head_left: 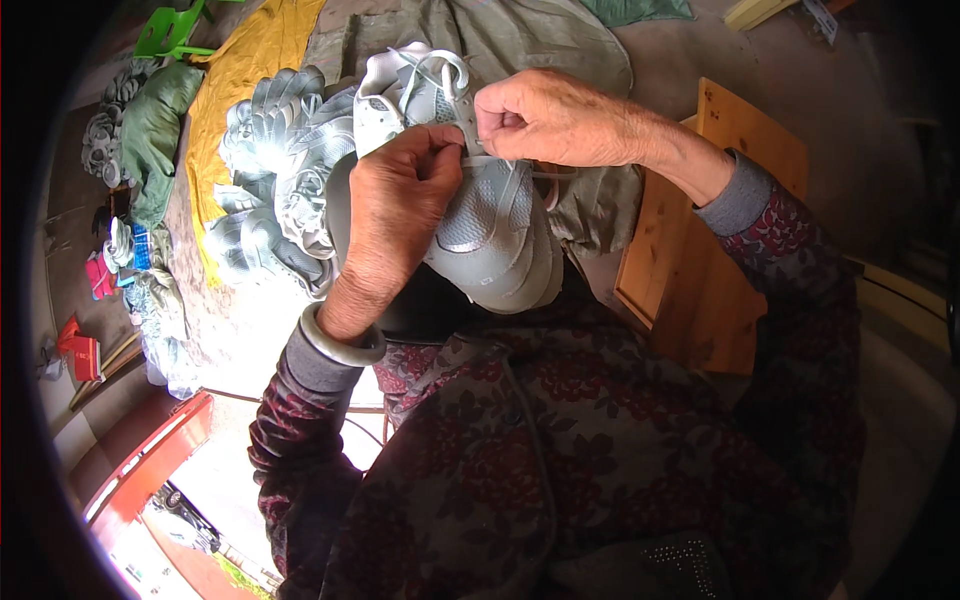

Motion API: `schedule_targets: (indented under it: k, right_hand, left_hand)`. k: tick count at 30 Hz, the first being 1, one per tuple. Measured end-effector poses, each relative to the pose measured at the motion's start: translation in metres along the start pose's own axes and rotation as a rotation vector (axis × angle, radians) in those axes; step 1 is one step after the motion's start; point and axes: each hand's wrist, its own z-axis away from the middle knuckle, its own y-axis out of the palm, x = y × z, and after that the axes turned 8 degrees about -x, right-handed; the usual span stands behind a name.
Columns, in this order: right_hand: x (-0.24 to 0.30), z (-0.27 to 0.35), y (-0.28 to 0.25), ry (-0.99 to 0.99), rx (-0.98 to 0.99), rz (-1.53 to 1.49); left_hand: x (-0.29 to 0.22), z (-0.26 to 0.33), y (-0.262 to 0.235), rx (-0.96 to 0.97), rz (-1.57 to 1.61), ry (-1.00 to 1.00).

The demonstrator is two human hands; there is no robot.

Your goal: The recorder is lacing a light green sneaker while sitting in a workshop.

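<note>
A light grey and white sneaker (478,215) with a mesh upper lies toe toward me over my lap, with what look like more toe shapes layered beneath it. My left hand (400,200) is closed in a pinch at the left side of its lacing. Just across from it, my right hand (560,120) is closed too, fingers curled at the right eyelet row. A pale shoelace (458,70) loops over the collar and passes under both hands. The fingertips hide the exact spot where each pinches the lace.
Several matching grey shoe uppers (290,150) are heaped at left beside a yellow cloth (215,130). A wooden stool or box (690,250) stands close on the right. Farther left are a dark green sack (160,140) and a green plastic chair (165,32).
</note>
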Motion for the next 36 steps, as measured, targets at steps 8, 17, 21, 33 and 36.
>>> schedule_targets:
  k: [8,17,21,33,36]
  right_hand:
    - [-0.012,-0.007,-0.004,-0.023,0.07,0.025]
    - [-0.016,-0.008,-0.006,0.221,0.104,-0.067]
    - [-0.013,-0.006,0.005,-0.026,-0.006,0.023]
    - [-0.023,-0.001,0.017,0.014,0.073,-0.253]
    - [-0.017,-0.003,0.016,0.093,0.11,-0.168]
  left_hand:
    - [-0.006,0.001,0.003,0.015,0.036,-0.021]
    - [-0.003,0.001,0.003,0.008,-0.012,0.043]
    - [-0.001,-0.001,0.0,0.029,0.099,-0.025]
    - [-0.009,0.009,-0.012,-0.051,-0.25,0.427]
    - [-0.015,0.011,-0.033,-0.055,-0.287,0.482]
